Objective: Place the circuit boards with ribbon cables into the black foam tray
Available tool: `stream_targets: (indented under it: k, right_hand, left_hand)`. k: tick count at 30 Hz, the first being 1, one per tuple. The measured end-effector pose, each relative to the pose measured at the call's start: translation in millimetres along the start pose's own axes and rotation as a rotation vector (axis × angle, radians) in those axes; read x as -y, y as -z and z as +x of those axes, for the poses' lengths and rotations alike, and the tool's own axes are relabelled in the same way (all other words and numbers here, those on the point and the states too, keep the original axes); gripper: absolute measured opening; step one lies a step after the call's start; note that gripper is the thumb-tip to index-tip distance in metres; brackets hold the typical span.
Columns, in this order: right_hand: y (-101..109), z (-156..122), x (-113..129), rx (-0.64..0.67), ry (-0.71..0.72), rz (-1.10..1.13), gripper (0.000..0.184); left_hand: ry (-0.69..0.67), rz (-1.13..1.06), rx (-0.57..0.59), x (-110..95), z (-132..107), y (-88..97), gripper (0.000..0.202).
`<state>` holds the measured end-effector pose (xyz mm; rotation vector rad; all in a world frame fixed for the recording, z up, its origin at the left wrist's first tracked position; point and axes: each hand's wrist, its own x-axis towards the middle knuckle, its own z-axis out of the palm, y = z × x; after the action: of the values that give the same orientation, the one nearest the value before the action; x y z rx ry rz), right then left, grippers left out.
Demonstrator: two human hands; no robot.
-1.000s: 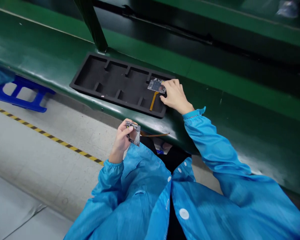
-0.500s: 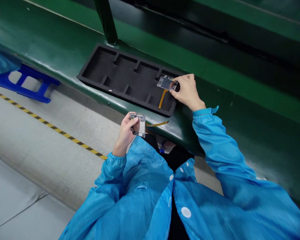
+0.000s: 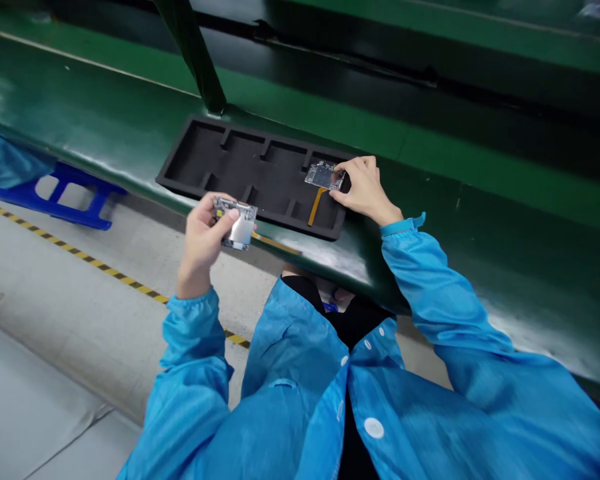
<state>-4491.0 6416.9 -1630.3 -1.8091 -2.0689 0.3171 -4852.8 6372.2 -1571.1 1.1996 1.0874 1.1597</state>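
My left hand [image 3: 203,233] pinches a circuit board [image 3: 241,228] with silvery shielding, thumb on top. An orange flex cable [image 3: 279,245] trails from it to the right. This board is up in front of the near edge of a black foam tray [image 3: 180,183]. At the tray's right end, my right hand [image 3: 363,187] grips a second circuit board [image 3: 322,175] by its right edge, between thumb and fingers. From that board an orange flex cable [image 3: 315,208] runs down over the tray floor. Whether the second board touches the tray floor I cannot tell.
The tray lies on a green bench [image 3: 460,247], with short foam ribs along its long sides. Behind it stands a dark green post [image 3: 195,57]. A blue plastic stool [image 3: 75,197] is at the left, beside a blue sleeve. Yellow-black tape [image 3: 100,267] crosses the floor.
My left hand has moved left and up with its circuit board, closer to the tray. My right hand still holds its board at the tray's right end. The view has shifted slightly.
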Motion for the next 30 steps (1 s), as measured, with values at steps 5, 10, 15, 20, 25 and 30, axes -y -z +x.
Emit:
stream_targets:
  k: [5,10,15,20,25,30]
  right_hand:
    - [-8,0,2,-0.045,-0.002,0.026,0.053]
    - [-12,-1,-1,-0.05,0.012,0.072,0.05]
    - [-13,-2,-4,-0.097,0.033,0.113,0.044]
    - [-12,-4,-1,-0.082,0.021,0.131,0.044]
    - [-14,-3,1,-0.114,0.03,0.167,0.042]
    - [-15,-4,1,-0.128,0.038,0.196,0.042]
  left_hand:
    - [0.08,0.394,0.264,-50,86,9.1,0.042]
    - [0.127,0.909,0.568,-42,173,-39.2,0.038]
    - [0.0,1.264,0.878,-23,237,-90.1,0.029]
    - [0.014,1.351,1.031,-19,259,-101.8,0.033]
    - [0.142,1.292,0.963,-20,262,-104.4,0.036]
    - [0.131,1.281,0.892,-12,262,-104.1,0.035]
